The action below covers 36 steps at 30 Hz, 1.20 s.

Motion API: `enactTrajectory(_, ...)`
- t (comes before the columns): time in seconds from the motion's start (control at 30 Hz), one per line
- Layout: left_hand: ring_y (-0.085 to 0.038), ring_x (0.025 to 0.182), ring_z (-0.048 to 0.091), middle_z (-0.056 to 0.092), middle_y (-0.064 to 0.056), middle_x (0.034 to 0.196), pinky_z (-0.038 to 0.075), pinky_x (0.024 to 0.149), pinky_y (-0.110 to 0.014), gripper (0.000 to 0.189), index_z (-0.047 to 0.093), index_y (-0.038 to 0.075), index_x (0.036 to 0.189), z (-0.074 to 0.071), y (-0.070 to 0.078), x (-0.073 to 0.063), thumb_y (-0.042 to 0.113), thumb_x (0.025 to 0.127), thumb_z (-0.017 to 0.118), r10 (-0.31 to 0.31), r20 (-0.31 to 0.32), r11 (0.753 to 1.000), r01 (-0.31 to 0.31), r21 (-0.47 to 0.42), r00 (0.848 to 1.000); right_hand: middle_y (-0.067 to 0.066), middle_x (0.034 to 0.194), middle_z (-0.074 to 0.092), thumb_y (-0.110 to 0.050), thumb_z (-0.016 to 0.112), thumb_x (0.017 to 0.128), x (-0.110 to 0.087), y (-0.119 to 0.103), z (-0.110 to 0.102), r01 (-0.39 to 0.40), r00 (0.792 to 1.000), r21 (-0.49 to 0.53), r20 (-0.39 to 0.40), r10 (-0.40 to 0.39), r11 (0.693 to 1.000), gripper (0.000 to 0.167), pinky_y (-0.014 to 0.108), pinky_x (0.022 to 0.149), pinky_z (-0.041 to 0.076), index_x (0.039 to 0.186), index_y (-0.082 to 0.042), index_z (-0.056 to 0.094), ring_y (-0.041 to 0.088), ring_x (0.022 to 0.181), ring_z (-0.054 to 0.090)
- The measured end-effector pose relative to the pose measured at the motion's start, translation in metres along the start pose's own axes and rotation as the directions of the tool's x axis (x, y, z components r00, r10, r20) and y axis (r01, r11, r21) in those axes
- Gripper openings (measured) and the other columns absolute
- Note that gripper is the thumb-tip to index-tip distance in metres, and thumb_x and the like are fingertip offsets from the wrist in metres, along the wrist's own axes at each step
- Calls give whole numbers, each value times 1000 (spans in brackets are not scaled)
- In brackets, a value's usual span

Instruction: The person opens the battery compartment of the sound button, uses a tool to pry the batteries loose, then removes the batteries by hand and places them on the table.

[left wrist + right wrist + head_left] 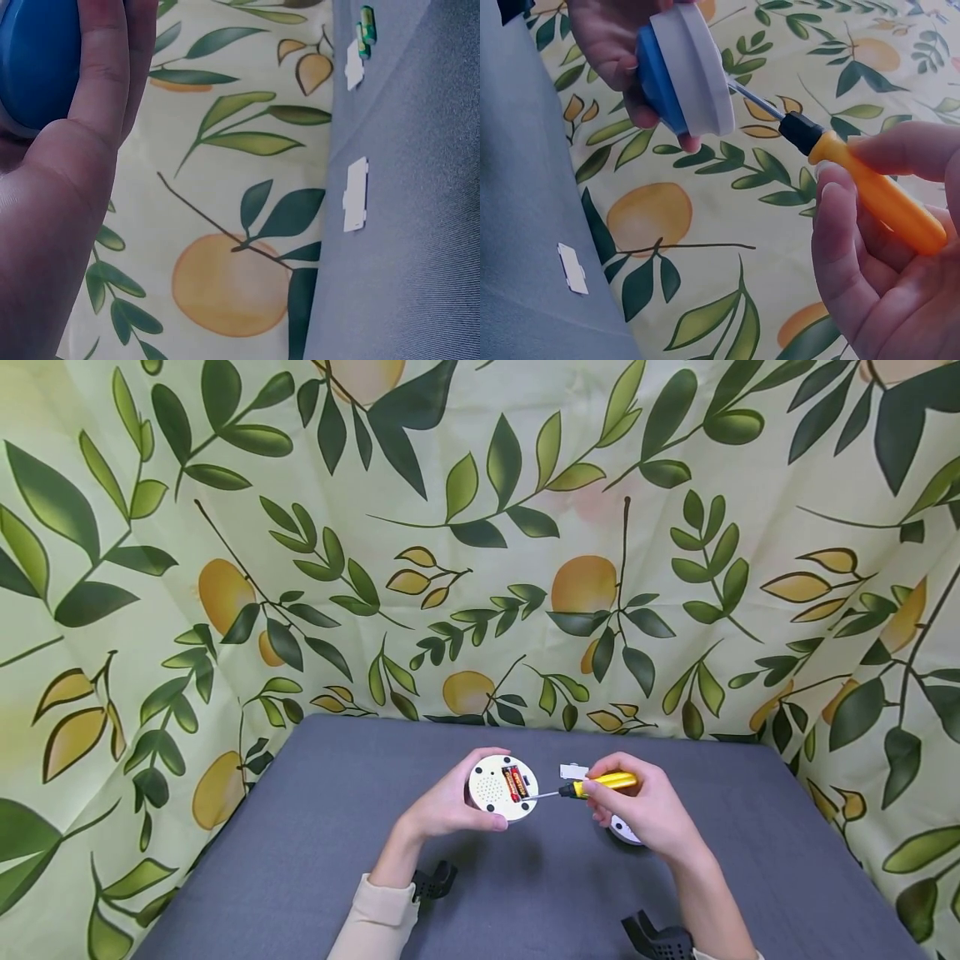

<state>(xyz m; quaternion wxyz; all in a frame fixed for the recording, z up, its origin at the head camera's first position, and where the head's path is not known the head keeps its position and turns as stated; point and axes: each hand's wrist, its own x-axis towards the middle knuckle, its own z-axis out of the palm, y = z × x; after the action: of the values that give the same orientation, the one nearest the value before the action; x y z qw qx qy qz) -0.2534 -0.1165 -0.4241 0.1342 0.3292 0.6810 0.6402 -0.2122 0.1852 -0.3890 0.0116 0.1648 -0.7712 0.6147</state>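
My left hand [453,797] grips a round device [491,789] by its edge, holding it above the table. Its white back, with small dark feet and a dotted patch of holes, faces me in the head view. Two red batteries [515,783] lie in its uncovered compartment. The left wrist view shows its blue shell [41,64] against the fingers. My right hand [637,802] pinches the yellow handle of a screwdriver [877,191]. The metal tip reaches the device's back at the lower end of the batteries.
A second round white device [624,831] rests on the grey table [337,860], partly hidden by my right hand. White battery covers [355,193] lie toward the back, with two green batteries [365,31] near one. Behind the table hangs a leaf-patterned cloth [465,635].
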Motion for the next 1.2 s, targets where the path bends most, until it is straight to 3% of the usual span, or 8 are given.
enactTrajectory(0.2, -22, 102, 64, 56, -17, 125, 56, 85, -31, 88, 35, 2, 150, 0, -1, 0, 8, 77, 84, 5, -1, 1000, -5, -11, 1000, 27, 82, 66, -8, 76, 91, -1, 1, 0, 44, 999, -60, -10, -44, 997, 19, 35, 62, 58, 104, -1, 64, 27, 63, 65)
enactTrajectory(0.37, -23, 102, 63, 56, -18, 126, 56, 86, -30, 87, 34, -1, 149, 0, -3, 0, 5, 77, 82, 16, -11, 1000, -16, -21, 1000, 15, 80, 66, -7, 77, 90, -2, 2, 1, 121, 992, -102, -15, -123, 987, 18, 33, 61, 58, 102, -4, 65, 25, 63, 65)
enactTrajectory(0.67, -23, 105, 60, 55, -18, 127, 53, 87, -28, 84, 37, 3, 148, -3, -3, -3, 6, 78, 82, 22, -40, 1000, -22, -13, 999, 14, 97, 62, -1, 77, 89, -3, 6, 6, 244, 967, -147, -44, -252, 959, 18, 31, 64, 59, 102, -7, 66, 19, 70, 67)
enactTrajectory(1.2, -21, 105, 61, 54, -18, 128, 55, 85, -27, 82, 36, 1, 148, -5, -1, -4, 6, 79, 80, 17, -56, 995, -22, -100, 998, 6, 97, 63, 8, 75, 85, -2, 15, 7, 352, 931, -121, -59, -361, 928, 25, 27, 63, 55, 102, -10, 67, 17, 80, 61)
